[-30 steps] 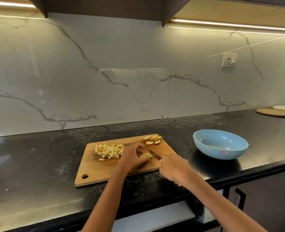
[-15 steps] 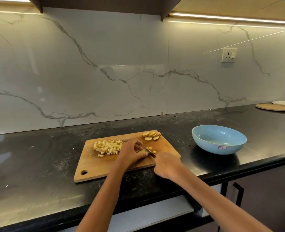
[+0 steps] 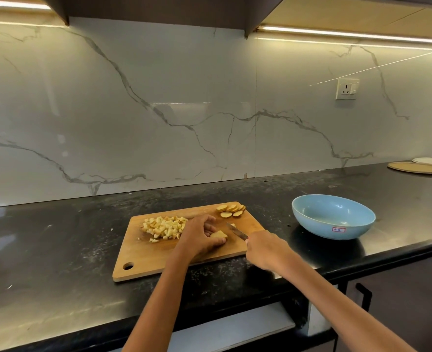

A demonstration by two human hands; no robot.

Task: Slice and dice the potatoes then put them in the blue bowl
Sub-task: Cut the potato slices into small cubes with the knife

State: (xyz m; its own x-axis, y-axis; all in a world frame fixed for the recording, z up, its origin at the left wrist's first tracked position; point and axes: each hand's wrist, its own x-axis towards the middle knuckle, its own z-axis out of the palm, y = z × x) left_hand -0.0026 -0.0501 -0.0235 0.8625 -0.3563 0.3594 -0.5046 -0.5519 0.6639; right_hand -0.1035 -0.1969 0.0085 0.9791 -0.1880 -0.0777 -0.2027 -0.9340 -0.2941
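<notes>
A wooden cutting board lies on the black counter. A pile of diced potato sits on its far left part, and a few round potato slices lie at its far right corner. My left hand holds a potato piece down on the board between thumb and fingers. My right hand grips a knife handle; the knife blade points up-left, just right of that piece. The blue bowl stands empty to the right of the board.
The black counter runs along a marble wall with a wall socket. A flat round wooden plate and a white one lie at the far right. A dark cabinet handle shows below the counter edge.
The camera view has shifted slightly. My left hand turned and reset the potato piece on the board, and the knife came off it and now sits just to its right.
</notes>
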